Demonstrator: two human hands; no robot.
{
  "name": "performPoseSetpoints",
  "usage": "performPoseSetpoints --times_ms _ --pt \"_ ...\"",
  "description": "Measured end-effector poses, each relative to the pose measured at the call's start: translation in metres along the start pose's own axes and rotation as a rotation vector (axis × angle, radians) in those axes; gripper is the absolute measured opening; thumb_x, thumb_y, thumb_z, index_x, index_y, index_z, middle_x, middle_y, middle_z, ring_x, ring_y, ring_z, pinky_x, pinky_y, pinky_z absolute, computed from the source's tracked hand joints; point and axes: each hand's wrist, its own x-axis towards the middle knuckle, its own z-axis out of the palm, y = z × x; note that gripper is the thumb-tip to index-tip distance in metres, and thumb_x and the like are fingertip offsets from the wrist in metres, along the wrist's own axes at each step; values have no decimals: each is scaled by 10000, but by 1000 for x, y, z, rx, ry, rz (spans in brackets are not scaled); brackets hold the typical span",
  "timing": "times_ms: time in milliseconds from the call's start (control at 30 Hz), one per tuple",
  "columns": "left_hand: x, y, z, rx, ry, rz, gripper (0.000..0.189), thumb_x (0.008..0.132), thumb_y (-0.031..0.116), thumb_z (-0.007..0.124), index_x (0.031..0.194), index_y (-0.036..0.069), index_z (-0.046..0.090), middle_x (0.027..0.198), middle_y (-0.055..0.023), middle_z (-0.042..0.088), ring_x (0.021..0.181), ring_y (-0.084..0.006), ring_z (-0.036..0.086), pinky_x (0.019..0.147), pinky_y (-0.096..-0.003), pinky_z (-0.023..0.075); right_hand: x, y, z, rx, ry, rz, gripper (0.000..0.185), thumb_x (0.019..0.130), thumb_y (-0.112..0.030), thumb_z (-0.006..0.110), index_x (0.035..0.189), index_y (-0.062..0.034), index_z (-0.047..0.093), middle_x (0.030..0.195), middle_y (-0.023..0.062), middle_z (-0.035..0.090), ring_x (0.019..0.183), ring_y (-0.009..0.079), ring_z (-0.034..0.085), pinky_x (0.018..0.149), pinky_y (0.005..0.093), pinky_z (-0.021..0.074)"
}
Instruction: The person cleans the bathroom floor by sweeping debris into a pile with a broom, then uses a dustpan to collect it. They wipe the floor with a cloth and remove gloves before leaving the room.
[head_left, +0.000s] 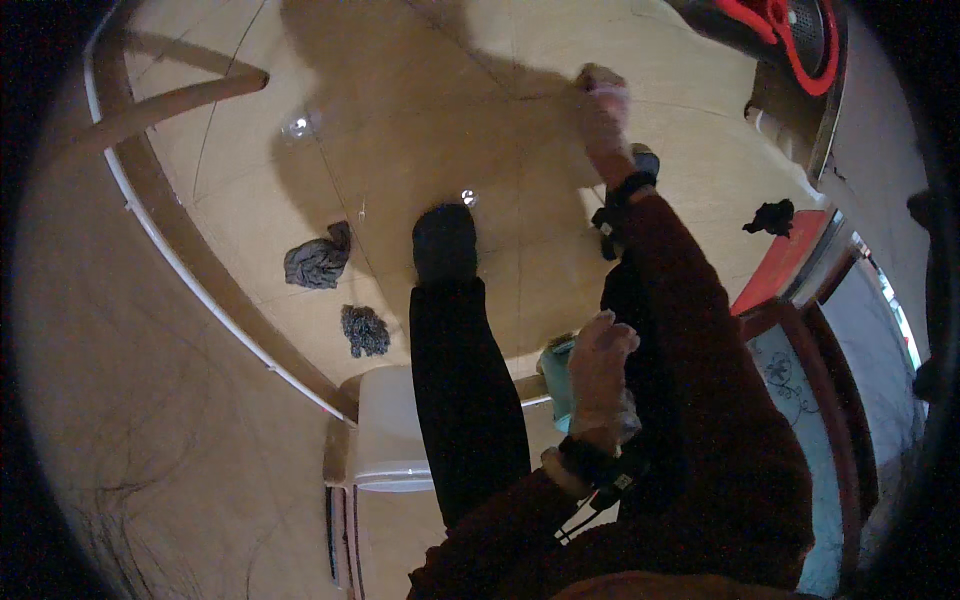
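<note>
My left hand (602, 367), in a clear thin glove, is over my dark trouser leg with its fingers bent inward; whether anything is inside them is hard to see. Farther forward, my right hand (604, 101) reaches over the tiled floor (525, 172), gloved as well and slightly blurred, its fingers curled and their grip unclear. Both wrists wear dark straps with small devices. A crumpled grey cloth (318, 259) lies on the floor left of my dark shoe (445, 244). Below that cloth sits a grey, curly scouring pad (365, 331).
A white plastic container (386, 427) stands left of my leg, and a teal item (557, 382) is beside my left hand. A black crumpled piece (771, 217) lies by a red panel (780, 259) at right. A brown bar (187, 105) juts in from the left; a red-rimmed object (814, 71) is upper right.
</note>
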Motion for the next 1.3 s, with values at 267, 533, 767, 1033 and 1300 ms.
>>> performPoseSetpoints --times_ms 267,533,767,1033,1300 --pt "-4 14 8 -51 -26 37 251 952 171 682 1127 -8 664 1100 -126 687 1008 -242 673 984 -375 534 -32 13 17 3 -100 -429 268 954 9 535 1196 -33 643 1168 120 646 1119 266 607 990 316 497" --pt "-5 -3 13 -322 -45 36 231 961 180 682 1126 17 676 1133 -130 693 1061 -283 678 998 -400 535 15 22 -3 -43 -36 -284 208 963 -98 590 1150 -29 648 1057 129 658 1038 273 630 885 352 538" --pt "3 -16 15 -346 -34 9 330 984 171 670 1277 37 597 1131 -144 680 1065 -330 678 1015 -486 545 -41 -45 -38 -138 -118 -281 262 984 -133 586 1223 -46 648 1050 139 686 966 276 678 851 355 577" --pt "-5 6 20 -480 -78 56 422 968 188 695 1323 3 563 1141 -148 678 1072 -311 669 1038 -477 538 116 43 -16 -59 119 -513 309 988 -192 610 1269 -65 626 1168 79 653 1063 245 650 928 393 554" --pt "-1 16 25 -491 -95 29 408 1025 237 634 1370 37 548 1164 -125 670 1085 -238 672 1044 -421 534 27 -37 -36 -540 -62 -833 343 908 -111 575 1240 -37 626 1221 156 632 1140 335 608 1018 400 509"
